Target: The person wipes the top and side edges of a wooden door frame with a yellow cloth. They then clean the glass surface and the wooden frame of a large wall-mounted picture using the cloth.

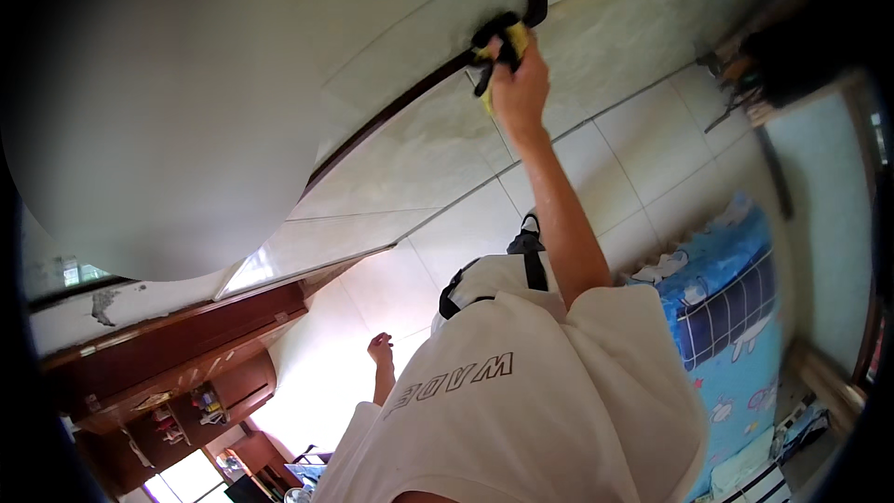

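Note:
My right hand [521,84] is raised at the upper middle, its arm stretched out. Its fingers are closed round a black-and-yellow cloth [503,42], pressed against a dark trim strip [410,102] near the strip's corner. The strip edges a large pale glossy panel [410,19]. Lower down at the left, beside my body, hangs my left hand [380,347]. Its fingers are loosely bent and apart, with nothing seen in them.
A bed with blue patterned bedding [726,335] stands at the right. Pale tiles [596,163] cover the floor. Reddish-brown wooden shelves [186,401] with small items stand at the lower left. A big smooth grey blurred shape [158,112] covers the upper left.

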`<state>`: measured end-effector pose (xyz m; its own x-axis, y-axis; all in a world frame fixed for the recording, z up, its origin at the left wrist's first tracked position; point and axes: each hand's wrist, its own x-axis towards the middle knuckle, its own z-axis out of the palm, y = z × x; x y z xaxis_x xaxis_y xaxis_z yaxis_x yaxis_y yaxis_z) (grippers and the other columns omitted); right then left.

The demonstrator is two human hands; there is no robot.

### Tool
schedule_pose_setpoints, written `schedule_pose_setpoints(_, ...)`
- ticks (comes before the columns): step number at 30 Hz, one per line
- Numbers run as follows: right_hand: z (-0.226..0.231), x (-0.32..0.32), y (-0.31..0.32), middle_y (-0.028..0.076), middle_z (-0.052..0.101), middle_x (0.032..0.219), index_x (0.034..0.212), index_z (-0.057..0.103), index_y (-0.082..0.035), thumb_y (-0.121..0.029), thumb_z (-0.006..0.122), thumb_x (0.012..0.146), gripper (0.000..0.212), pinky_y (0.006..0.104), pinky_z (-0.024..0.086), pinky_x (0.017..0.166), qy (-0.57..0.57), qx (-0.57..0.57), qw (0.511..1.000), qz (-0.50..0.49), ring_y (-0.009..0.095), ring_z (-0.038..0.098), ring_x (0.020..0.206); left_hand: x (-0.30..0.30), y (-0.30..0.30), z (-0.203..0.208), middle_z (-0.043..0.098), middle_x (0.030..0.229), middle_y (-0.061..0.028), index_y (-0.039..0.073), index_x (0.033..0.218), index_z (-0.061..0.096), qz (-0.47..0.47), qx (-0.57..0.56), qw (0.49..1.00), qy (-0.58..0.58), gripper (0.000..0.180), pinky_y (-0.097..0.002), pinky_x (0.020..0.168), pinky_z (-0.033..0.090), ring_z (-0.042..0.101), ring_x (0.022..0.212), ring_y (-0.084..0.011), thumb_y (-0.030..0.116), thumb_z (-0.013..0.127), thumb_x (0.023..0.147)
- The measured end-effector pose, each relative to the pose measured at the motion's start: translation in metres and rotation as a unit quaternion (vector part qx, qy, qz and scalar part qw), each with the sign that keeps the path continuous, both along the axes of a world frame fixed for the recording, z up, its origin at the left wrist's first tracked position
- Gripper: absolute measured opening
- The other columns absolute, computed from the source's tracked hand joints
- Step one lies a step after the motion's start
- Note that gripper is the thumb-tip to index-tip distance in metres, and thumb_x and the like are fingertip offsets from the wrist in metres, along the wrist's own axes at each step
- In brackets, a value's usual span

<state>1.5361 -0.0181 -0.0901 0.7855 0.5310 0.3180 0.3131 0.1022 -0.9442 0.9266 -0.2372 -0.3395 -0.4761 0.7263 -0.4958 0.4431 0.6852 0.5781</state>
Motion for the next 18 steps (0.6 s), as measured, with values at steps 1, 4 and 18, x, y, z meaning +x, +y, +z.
schedule_pose_setpoints(1,0.012,0.0,-0.002,0.019,0.064,0.105,0.121,0.052,-0.004,-0.011,0.064,0.081,0.042,0.0435,0.048,0.083,0.023,0.002,1.0,0.008,0.039,0.06,0.098,-0.006,-0.011,-0.005,0.071,0.08,-0.0114,0.0,0.097,0.068,0.016,0.002,1.0,0.004,0.016,-0.0255,0.051,0.047,0.061,0.058,-0.0132,0.01,0.066,0.085)
schedule_pose_setpoints(4,0.025,-0.015,-0.011,0.019,0.064,0.105,0.12,0.052,-0.004,-0.014,0.064,0.083,0.04,0.044,0.049,0.081,0.042,0.003,0.999,0.029,0.039,0.06,0.099,-0.012,-0.042,-0.021,0.071,0.079,-0.0114,0.0,0.096,0.068,0.041,0.036,0.999,0.001,0.015,-0.0251,0.05,0.047,0.061,0.057,-0.013,0.01,0.066,0.085)
schedule_pose_setpoints(18,0.016,0.049,0.004,0.016,0.054,0.096,0.108,0.05,0.004,-0.012,0.065,0.088,0.03,0.0388,0.044,0.082,-0.03,0.131,0.991,-0.002,0.027,0.054,0.09,0.045,-0.171,-0.052,0.07,0.076,-0.0124,-0.001,0.09,0.069,0.086,-0.025,0.995,-0.052,0.014,-0.0279,0.05,0.052,0.063,0.055,-0.018,0.008,0.067,0.08)
